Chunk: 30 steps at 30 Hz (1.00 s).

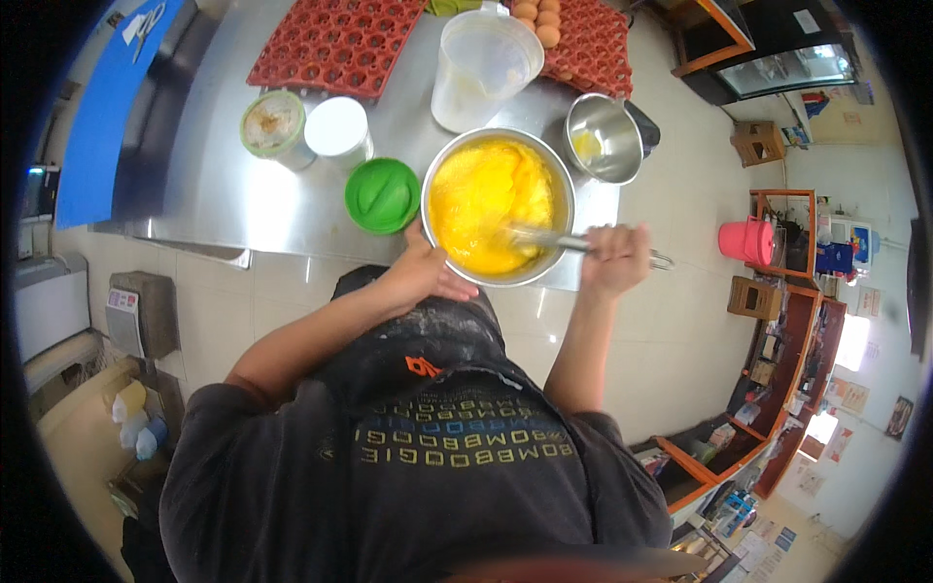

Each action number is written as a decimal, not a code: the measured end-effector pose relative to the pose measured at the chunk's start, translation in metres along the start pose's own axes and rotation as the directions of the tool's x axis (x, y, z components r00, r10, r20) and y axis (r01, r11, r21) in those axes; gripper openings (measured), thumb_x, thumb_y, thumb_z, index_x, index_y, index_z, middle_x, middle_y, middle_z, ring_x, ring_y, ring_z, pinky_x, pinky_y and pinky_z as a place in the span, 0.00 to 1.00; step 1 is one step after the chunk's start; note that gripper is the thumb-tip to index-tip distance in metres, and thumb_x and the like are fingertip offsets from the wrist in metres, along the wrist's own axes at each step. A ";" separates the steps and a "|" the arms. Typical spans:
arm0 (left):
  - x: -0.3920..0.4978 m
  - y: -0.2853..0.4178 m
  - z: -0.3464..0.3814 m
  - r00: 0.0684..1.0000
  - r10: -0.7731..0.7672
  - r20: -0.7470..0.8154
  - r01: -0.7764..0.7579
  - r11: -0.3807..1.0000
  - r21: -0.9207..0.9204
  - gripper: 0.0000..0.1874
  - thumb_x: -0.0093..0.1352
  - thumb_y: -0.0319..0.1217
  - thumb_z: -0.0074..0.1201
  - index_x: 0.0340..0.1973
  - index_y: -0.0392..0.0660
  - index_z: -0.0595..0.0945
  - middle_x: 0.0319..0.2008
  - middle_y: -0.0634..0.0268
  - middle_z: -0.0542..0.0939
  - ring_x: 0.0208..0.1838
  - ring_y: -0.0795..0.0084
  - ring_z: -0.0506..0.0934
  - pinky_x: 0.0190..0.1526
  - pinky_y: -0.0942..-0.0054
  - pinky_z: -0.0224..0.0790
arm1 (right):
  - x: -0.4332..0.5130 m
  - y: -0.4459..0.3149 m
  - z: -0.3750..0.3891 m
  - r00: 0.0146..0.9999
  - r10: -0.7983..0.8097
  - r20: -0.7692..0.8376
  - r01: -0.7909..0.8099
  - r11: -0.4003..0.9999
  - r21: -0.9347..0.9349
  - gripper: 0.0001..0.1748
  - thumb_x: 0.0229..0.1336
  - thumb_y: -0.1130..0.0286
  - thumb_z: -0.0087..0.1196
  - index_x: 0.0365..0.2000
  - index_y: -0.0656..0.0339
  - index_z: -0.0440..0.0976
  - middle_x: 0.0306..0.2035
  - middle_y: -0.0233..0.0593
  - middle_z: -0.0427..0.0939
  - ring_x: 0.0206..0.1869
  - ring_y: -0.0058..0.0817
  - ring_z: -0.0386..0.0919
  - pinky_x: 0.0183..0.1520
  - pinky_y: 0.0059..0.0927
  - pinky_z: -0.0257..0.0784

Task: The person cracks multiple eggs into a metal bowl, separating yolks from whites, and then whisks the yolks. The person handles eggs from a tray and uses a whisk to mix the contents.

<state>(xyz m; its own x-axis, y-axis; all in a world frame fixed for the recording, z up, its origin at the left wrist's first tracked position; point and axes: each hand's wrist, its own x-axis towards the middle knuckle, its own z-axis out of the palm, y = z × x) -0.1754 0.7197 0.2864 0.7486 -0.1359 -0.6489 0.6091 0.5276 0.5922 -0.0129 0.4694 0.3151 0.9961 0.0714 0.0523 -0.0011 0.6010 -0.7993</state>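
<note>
A round metal bowl (566,164) at the table's near edge holds beaten yellow egg (474,182). My right hand (618,261) is closed around the handle of a metal whisk (554,238), whose blurred wires dip into the egg. With thumb and fingers my left hand (430,271) grips the bowl's near left rim. A green plastic bowl or lid (382,195) lies just left of the metal bowl. Behind it stands a translucent plastic pitcher (466,95). To the right is a smaller metal bowl (619,164) with a little yellow liquid inside.
Red egg trays (335,44) lie on the steel table (197,175) at the back, and brown eggs (548,35) sit on the right-hand stack. A white-lidded container (339,127) and a green-rimmed jar (273,124) stand at left. Scissors (148,29) lie on a blue surface (109,131).
</note>
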 end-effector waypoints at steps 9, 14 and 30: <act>0.011 -0.003 -0.009 0.984 -0.146 0.106 0.146 0.989 0.012 0.31 0.81 0.32 0.35 0.75 0.43 0.43 0.60 0.32 0.73 0.49 0.41 0.86 0.50 0.53 0.87 | 0.005 -0.011 -0.017 0.996 0.002 0.095 -0.018 0.986 0.164 0.29 0.76 0.61 0.44 0.14 0.49 0.55 0.09 0.26 0.53 0.13 0.24 0.50 0.20 0.33 0.50; 0.023 0.029 -0.039 0.995 -0.038 -0.098 0.073 0.918 0.389 0.24 0.82 0.37 0.35 0.58 0.22 0.65 0.36 0.34 0.83 0.35 0.47 0.88 0.34 0.58 0.87 | 0.000 0.001 -0.023 0.998 0.055 0.032 -0.056 0.998 0.042 0.29 0.77 0.60 0.41 0.14 0.48 0.56 0.10 0.26 0.53 0.13 0.24 0.50 0.19 0.34 0.52; 0.009 0.023 -0.029 0.984 -0.176 -0.010 0.170 0.930 0.327 0.28 0.83 0.39 0.33 0.62 0.21 0.65 0.36 0.40 0.86 0.32 0.49 0.87 0.33 0.58 0.86 | 0.012 0.004 -0.016 0.999 0.053 -0.001 -0.052 0.989 0.139 0.26 0.75 0.64 0.41 0.15 0.48 0.55 0.10 0.27 0.51 0.12 0.25 0.51 0.22 0.33 0.53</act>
<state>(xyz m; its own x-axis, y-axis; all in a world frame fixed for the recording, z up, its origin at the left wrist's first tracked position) -0.1624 0.7554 0.2808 0.6269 -0.2185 -0.7478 0.7790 0.1929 0.5967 0.0001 0.4595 0.3031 0.9947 0.1020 0.0091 -0.0653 0.7010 -0.7102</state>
